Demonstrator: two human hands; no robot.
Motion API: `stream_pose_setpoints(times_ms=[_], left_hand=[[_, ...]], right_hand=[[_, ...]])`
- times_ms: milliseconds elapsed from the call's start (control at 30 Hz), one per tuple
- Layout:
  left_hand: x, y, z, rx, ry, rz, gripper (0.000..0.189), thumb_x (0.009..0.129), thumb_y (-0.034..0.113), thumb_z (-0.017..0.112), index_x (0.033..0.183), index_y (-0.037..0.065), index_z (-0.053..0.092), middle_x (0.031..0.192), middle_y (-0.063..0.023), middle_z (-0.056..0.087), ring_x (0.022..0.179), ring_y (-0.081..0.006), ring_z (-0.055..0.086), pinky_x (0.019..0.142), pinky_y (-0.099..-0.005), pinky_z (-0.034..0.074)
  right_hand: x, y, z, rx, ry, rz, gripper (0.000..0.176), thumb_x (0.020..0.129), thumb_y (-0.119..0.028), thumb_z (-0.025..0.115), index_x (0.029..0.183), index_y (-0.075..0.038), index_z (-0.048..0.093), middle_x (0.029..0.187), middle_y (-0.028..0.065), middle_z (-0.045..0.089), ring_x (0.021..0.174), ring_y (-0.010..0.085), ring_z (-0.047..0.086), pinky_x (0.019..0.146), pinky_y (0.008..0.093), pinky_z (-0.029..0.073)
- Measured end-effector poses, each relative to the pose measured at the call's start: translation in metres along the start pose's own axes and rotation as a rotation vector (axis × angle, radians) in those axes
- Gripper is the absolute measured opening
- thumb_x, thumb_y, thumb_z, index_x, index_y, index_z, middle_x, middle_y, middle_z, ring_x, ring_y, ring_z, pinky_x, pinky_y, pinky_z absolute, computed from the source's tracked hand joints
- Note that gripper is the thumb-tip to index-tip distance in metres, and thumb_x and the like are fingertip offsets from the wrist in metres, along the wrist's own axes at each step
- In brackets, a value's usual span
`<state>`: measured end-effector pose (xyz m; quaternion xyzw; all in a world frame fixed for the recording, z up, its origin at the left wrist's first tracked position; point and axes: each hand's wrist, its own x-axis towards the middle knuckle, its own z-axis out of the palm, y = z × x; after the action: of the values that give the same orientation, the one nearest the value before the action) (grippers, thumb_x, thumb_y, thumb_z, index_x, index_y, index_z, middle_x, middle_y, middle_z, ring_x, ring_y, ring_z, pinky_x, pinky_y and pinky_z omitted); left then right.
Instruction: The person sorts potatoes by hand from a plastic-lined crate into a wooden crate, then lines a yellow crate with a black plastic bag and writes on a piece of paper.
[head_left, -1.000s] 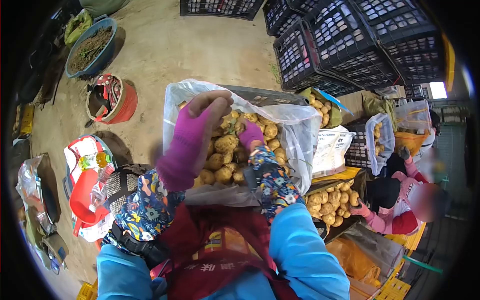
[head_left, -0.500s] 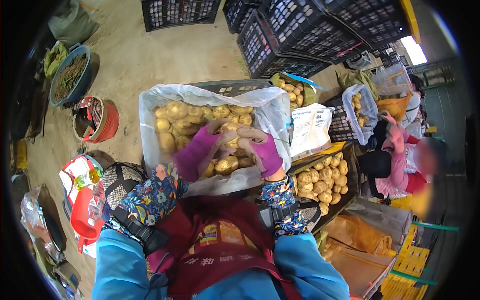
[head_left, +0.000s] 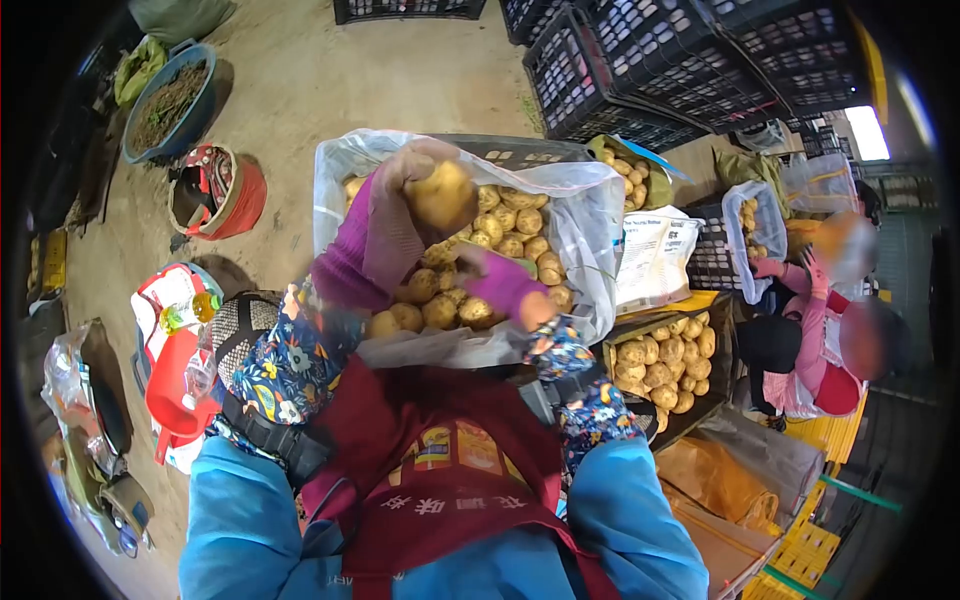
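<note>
A potato (head_left: 443, 196) is gripped by my left hand (head_left: 395, 215), in a purple glove with a soiled palm, raised above the left part of a crate lined with a white plastic sheet (head_left: 590, 215). More potatoes (head_left: 515, 220) fill the crate beneath both hands. My right hand (head_left: 497, 283), in a matching glove, is low over the potatoes near the crate's middle. Motion smears its fingers, so I cannot make out whether they hold anything.
To the right are a box of potatoes (head_left: 665, 362) and a printed white sack (head_left: 657, 255). Black crates (head_left: 690, 70) are stacked at the back right. A co-worker (head_left: 800, 350) sits at far right. A red bucket (head_left: 235, 200) and blue basin (head_left: 200, 105) stand left.
My hands, earlier together at a potato over the crate's middle, have separated. The left has risen with a potato toward the back left; the right is lower over the pile. The view has shifted slightly.
</note>
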<state>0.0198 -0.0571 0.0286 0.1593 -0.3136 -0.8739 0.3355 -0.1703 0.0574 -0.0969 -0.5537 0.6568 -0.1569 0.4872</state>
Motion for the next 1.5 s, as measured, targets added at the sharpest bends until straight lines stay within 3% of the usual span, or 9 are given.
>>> stream_pose_setpoints(times_ms=[267, 533, 633, 800, 1067, 1233, 1300, 1400, 1500], left_hand=[[-0.001, 0.006, 0.001, 0.105, 0.205, 0.016, 0.042, 0.097, 0.037, 0.053, 0.117, 0.001, 0.052, 0.101, -0.0086, 0.060, 0.092, -0.0209, 0.060, 0.080, -0.0355, 0.053], [-0.005, -0.005, 0.004, 0.181, 0.273, -0.048, 0.051, 0.099, 0.039, 0.049, 0.132, 0.000, 0.048, 0.117, -0.0124, 0.060, 0.096, -0.0211, 0.061, 0.086, -0.0332, 0.052], [-0.002, -0.033, -0.026, 1.155, 0.054, 0.544, 0.046, 0.101, 0.033, 0.045, 0.131, -0.001, 0.048, 0.114, -0.0117, 0.062, 0.092, -0.0198, 0.063, 0.082, -0.0285, 0.053], [-0.002, -0.030, 0.011, 0.421, 0.172, -0.115, 0.042, 0.100, 0.037, 0.044, 0.123, 0.003, 0.055, 0.104, -0.0071, 0.063, 0.091, -0.0158, 0.063, 0.077, -0.0259, 0.053], [0.000, -0.046, 0.004, 0.238, 0.154, -0.223, 0.039, 0.096, 0.040, 0.049, 0.118, 0.008, 0.056, 0.102, -0.0030, 0.062, 0.091, -0.0144, 0.061, 0.080, -0.0289, 0.053], [-0.003, -0.065, -0.013, 0.619, -0.010, 0.123, 0.034, 0.097, 0.032, 0.052, 0.121, 0.009, 0.054, 0.110, -0.0057, 0.059, 0.099, -0.0164, 0.060, 0.085, -0.0319, 0.054], [-0.012, -0.064, 0.003, 0.588, -0.106, 0.246, 0.030, 0.097, 0.025, 0.054, 0.122, 0.008, 0.053, 0.113, -0.0068, 0.057, 0.103, -0.0169, 0.059, 0.087, -0.0314, 0.054], [-0.013, -0.063, 0.003, 0.889, -0.236, 0.387, 0.030, 0.096, 0.013, 0.056, 0.124, 0.005, 0.050, 0.115, -0.0087, 0.057, 0.104, -0.0173, 0.058, 0.088, -0.0305, 0.054], [-0.005, -0.057, 0.008, -0.148, 0.081, -0.455, 0.037, 0.090, 0.002, 0.061, 0.125, 0.005, 0.048, 0.115, -0.0098, 0.057, 0.103, -0.0159, 0.058, 0.086, -0.0305, 0.054]], right_hand=[[0.076, -0.007, 0.096, -0.481, -0.085, 0.319, 0.082, 0.067, -0.047, 0.079, 0.129, -0.002, 0.050, 0.119, 0.0220, 0.062, 0.110, 0.0350, 0.061, 0.093, 0.0438, 0.049], [-0.017, -0.002, -0.011, 1.637, -0.232, 0.139, 0.048, 0.098, -0.043, 0.051, 0.131, -0.009, 0.050, 0.119, 0.0147, 0.062, 0.107, 0.0321, 0.063, 0.095, 0.0419, 0.051], [-0.044, 0.001, -0.037, 1.649, -0.069, -0.103, 0.051, 0.098, -0.042, 0.051, 0.138, -0.013, 0.042, 0.125, 0.0176, 0.057, 0.113, 0.0292, 0.060, 0.091, 0.0370, 0.053], [-0.085, -0.023, -0.044, 1.376, 0.124, -0.294, 0.055, 0.093, -0.023, 0.059, 0.142, -0.015, 0.036, 0.122, 0.0124, 0.056, 0.110, 0.0242, 0.059, 0.090, 0.0344, 0.052], [-0.145, 0.044, -0.065, 1.487, 0.927, -0.105, 0.035, 0.092, -0.045, 0.052, 0.105, -0.013, 0.058, 0.082, 0.0039, 0.060, 0.064, 0.0138, 0.059, 0.043, 0.0208, 0.043], [-0.239, 0.103, -0.107, 2.199, 1.257, -0.427, 0.046, 0.089, -0.053, 0.056, 0.100, -0.008, 0.058, 0.084, 0.0032, 0.058, 0.065, 0.0139, 0.058, 0.054, 0.0248, 0.050], [-0.225, 0.068, -0.097, 1.735, 1.503, -0.155, 0.047, 0.089, -0.053, 0.057, 0.100, -0.007, 0.058, 0.085, 0.0030, 0.058, 0.065, 0.0128, 0.057, 0.053, 0.0238, 0.048], [-0.173, 0.018, -0.077, 1.279, 0.877, 0.072, 0.047, 0.093, -0.043, 0.055, 0.126, -0.011, 0.050, 0.102, 0.0124, 0.063, 0.080, 0.0184, 0.062, 0.064, 0.0275, 0.049], [-0.095, -0.059, -0.037, 0.472, 0.875, -0.182, 0.043, 0.096, -0.025, 0.049, 0.134, -0.004, 0.049, 0.103, 0.0136, 0.064, 0.085, 0.0207, 0.063, 0.073, 0.0298, 0.051]])
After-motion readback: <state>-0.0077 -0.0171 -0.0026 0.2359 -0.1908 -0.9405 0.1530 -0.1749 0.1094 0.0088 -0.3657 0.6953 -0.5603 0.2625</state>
